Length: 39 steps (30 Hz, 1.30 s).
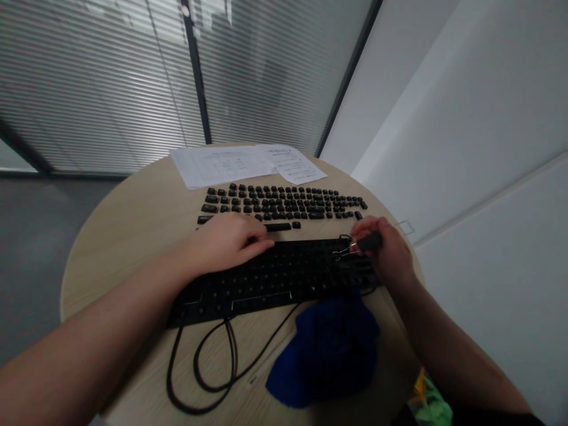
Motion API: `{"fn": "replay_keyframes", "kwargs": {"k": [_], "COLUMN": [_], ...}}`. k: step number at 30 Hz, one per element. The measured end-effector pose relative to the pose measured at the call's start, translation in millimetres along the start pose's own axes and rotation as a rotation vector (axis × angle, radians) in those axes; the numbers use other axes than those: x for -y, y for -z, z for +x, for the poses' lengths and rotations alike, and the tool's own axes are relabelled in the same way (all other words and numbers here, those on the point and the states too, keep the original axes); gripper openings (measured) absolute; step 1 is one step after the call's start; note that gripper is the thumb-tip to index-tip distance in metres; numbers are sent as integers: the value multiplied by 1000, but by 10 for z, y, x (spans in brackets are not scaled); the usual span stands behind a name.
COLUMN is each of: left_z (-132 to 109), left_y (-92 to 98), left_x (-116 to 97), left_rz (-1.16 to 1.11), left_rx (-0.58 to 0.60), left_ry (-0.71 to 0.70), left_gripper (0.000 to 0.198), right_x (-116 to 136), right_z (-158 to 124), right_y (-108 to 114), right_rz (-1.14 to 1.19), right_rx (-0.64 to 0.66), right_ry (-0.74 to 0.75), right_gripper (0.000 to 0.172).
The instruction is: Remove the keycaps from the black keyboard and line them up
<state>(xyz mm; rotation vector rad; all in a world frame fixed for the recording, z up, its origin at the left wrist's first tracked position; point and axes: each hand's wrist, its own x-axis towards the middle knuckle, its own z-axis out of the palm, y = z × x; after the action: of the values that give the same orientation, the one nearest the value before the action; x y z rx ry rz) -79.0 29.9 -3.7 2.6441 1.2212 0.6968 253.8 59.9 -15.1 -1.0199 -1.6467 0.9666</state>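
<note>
A black keyboard (pixel 257 278) with its keycaps off lies slightly tilted across the round table. My left hand (pixel 228 239) grips its far edge, thumb along the top and the other fingers curled and partly hidden. In my right hand (pixel 393 251) is a keycap puller (pixel 368 241) with a dark handle. Its wire prongs (pixel 339 254) reach over the keyboard's right part; whether they touch it I cannot tell. Loose black keycaps (pixel 290 205) stand in rows beyond the keyboard, some hidden behind my left hand.
A crumpled blue cloth (pixel 328 355) lies at the keyboard's near right side. The black cable (pixel 199 361) loops toward the table's near edge. Printed sheets (pixel 226 165) lie at the back of the round table (pixel 106 242). A white wall (pixel 488 195) stands close on the right.
</note>
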Motion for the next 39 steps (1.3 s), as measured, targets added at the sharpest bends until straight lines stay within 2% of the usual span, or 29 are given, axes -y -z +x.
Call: {"fn": "replay_keyframes", "kwargs": {"k": [3, 5, 8, 11, 15, 23, 31, 34, 39], "left_z": [-1, -7, -7, 3, 10, 7, 0, -1, -4], "left_y": [-73, -110, -138, -147, -156, -148, -196, -215, -216], "left_x": [-9, 0, 33, 74, 102, 9, 20, 29, 20], "left_rz": [-43, -55, -69, -81, -67, -71, -107, -77, -87], "left_rx": [106, 139, 164, 173, 194, 249, 241, 254, 228], "left_ry": [-3, 11, 31, 43, 62, 57, 51, 58, 65], "left_gripper": [30, 30, 30, 31, 31, 30, 21, 20, 20], "right_x": [-99, -117, -63, -3, -26, -246, -266, -238, -196], "right_z": [-112, -143, -170, -206, -246, -247, -265, -257, -241], "right_y": [8, 23, 42, 14, -62, -134, -199, -179, -163], "right_rz": [160, 194, 232, 277, 273, 164, 126, 82, -71], "right_rx": [179, 305, 510, 627, 638, 515, 534, 598, 732], "right_ry": [-140, -138, -126, -168, -140, -80, -92, -11, 220], "right_gripper": [59, 54, 38, 31, 32, 47, 50, 48, 39]}}
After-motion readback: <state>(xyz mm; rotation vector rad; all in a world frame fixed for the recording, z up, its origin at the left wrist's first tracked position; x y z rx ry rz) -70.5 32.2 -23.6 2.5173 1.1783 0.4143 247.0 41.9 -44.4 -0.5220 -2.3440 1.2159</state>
